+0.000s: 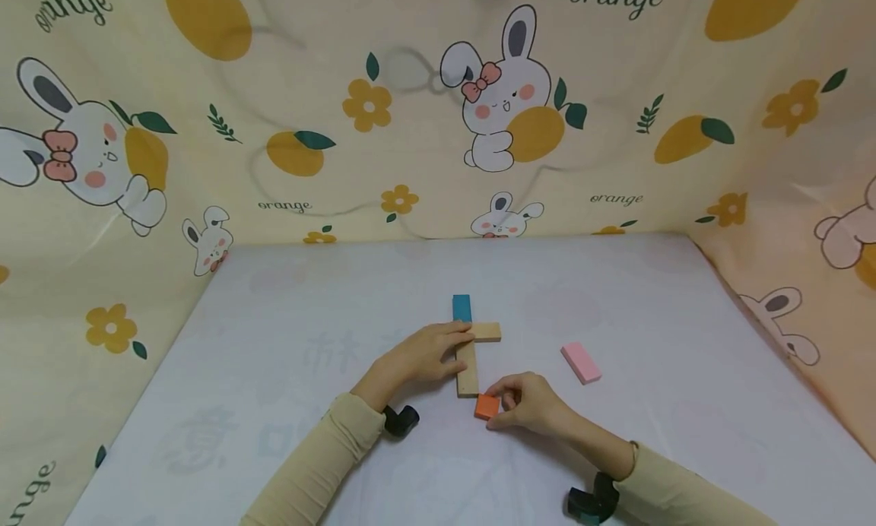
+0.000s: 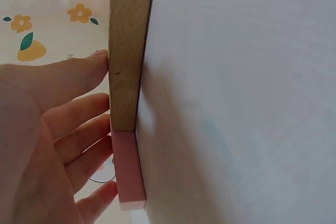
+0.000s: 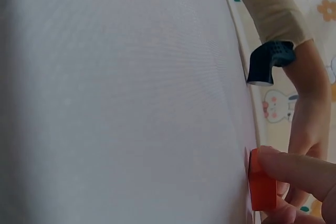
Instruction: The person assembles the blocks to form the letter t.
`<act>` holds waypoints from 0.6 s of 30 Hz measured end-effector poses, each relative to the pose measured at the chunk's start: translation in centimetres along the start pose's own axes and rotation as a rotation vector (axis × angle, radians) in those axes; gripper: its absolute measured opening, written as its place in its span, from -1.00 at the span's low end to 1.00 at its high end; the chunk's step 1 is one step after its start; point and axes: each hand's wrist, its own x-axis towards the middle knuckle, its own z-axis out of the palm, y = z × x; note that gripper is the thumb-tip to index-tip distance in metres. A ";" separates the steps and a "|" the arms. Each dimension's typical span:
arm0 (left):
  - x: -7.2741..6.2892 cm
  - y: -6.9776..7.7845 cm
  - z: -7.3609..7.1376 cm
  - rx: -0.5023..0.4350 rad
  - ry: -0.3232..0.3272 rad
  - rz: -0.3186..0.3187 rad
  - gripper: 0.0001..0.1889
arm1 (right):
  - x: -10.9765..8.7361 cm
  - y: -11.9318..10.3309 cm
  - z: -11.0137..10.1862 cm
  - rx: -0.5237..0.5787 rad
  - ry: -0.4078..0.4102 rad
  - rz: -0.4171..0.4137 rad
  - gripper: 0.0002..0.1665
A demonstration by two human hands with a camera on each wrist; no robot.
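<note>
My left hand (image 1: 434, 353) rests along a long plain wooden block (image 1: 467, 378), fingers extended over its far part. A blue block (image 1: 461, 307) lies beyond it in line, and a short wooden block (image 1: 488, 331) sticks out to the right near the fingertips. In the left wrist view, fingertips touch the side of the wooden block (image 2: 126, 51) and a pink block (image 2: 128, 166) end to end with it. My right hand (image 1: 530, 404) pinches an orange block (image 1: 487, 407) between thumb and fingers, close by the long block's near right corner; whether they touch I cannot tell.
Another view of a pink block (image 1: 580, 362) has it lying apart on the white tabletop (image 1: 657, 321), right of the right hand. A cloth (image 1: 411, 153) printed with rabbits and oranges hangs behind and at the sides. Each wrist wears a black camera (image 1: 401, 421).
</note>
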 end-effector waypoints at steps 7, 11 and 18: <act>0.3 -0.1 0.0 0.022 -0.020 -0.024 -0.43 | 0.1 0.1 -0.4 -0.002 -0.056 -0.021 -0.44; 0.3 -0.1 0.0 0.022 -0.021 -0.021 -0.43 | 0.1 0.2 -0.5 0.003 -0.092 -0.044 -0.40; 0.2 0.0 -0.1 0.035 -0.014 -0.011 -0.44 | 0.0 -0.2 -0.5 -0.025 -0.095 -0.037 -0.43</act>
